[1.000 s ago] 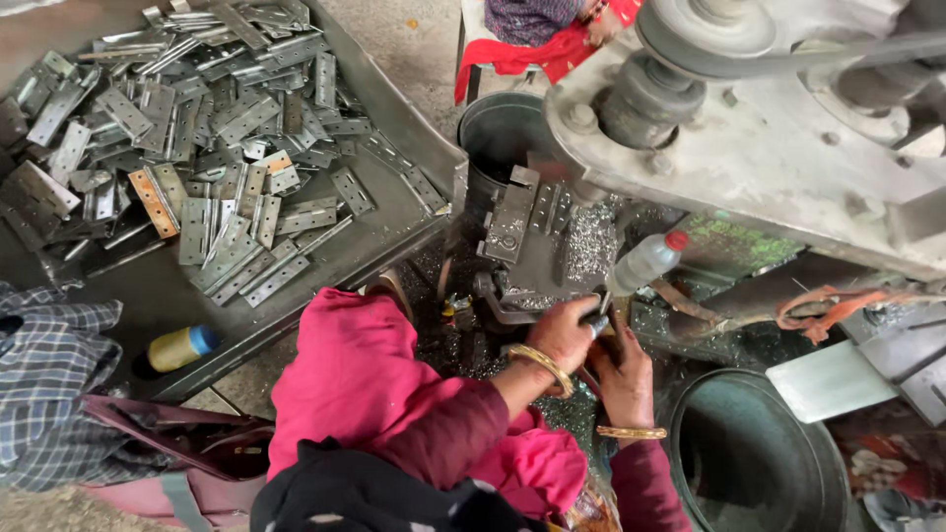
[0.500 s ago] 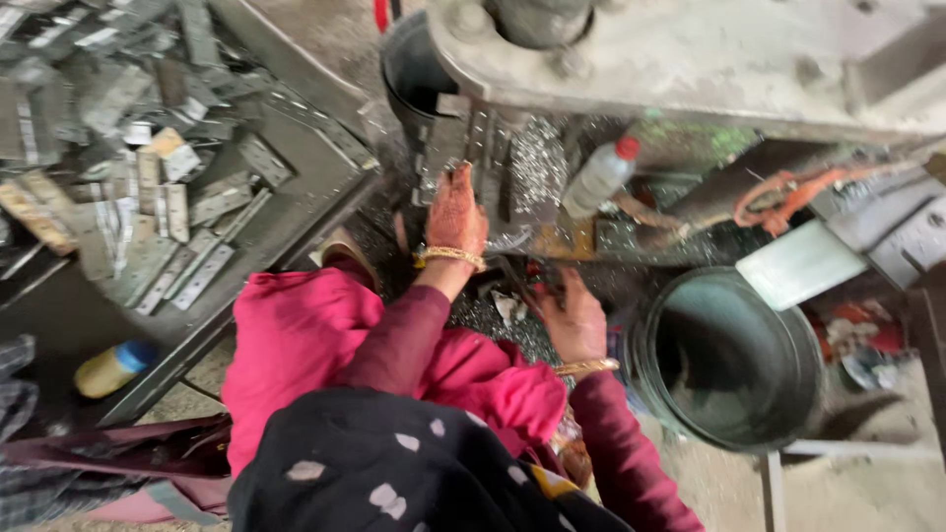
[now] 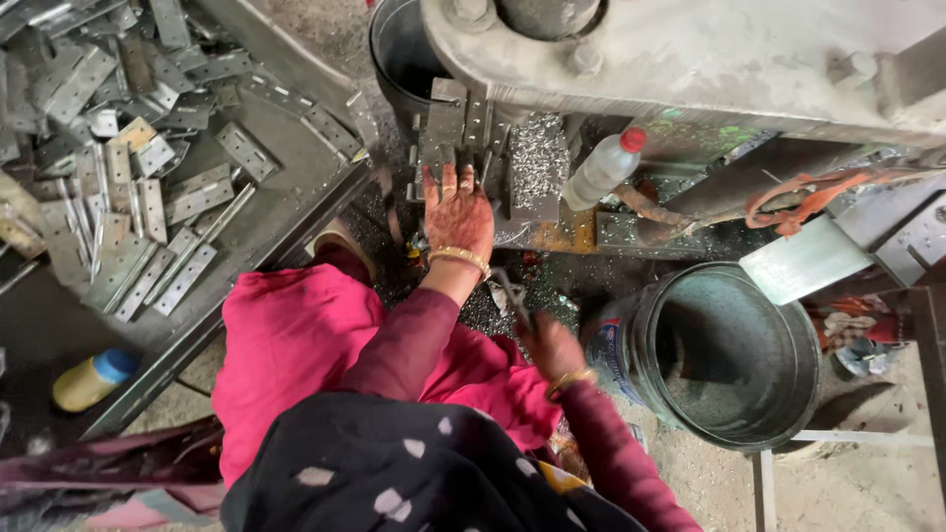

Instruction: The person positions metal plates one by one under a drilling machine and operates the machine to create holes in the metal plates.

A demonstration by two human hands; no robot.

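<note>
L hand [image 3: 458, 212]: reached far, fingers spread flat on the metal plates [image 3: 463, 133] stacked on the press bed; palm down, wide, nothing gripped. Gold bangle at wrist.
R hand [image 3: 552, 345]: near, blurred, closed round a thin dark tool/rod [image 3: 512, 296] pointing up-left; can't tell what the tool is.
Plates at press: upright-ish strips w/ holes, just under the machine body, touching L fingertips.
Shavings [image 3: 537, 167]: silvery heap just right of L hand, on the bed.
Bottle [image 3: 603, 169]: clear plastic, red cap, tilted, right of shavings, leaning by the machine.
Machine [image 3: 690, 59]: big grey cast body across far side, bolts on top.
Bucket [image 3: 798, 394]: round, dusty grey inside, right of R hand, close to it.
Far bucket [image 3: 394, 59]: dark, left of press bed.
Tray [image 3: 266, 246]: large dark metal tray at left, heaped w/ flat hinge-like pieces [image 3: 128, 197].
Yellow bottle [image 3: 91, 379]: blue cap, lying near left edge, well apart from hands.
Clothes: pink garment on lap, maroon sleeves, dark dotted scarf nearest the cam.
</note>
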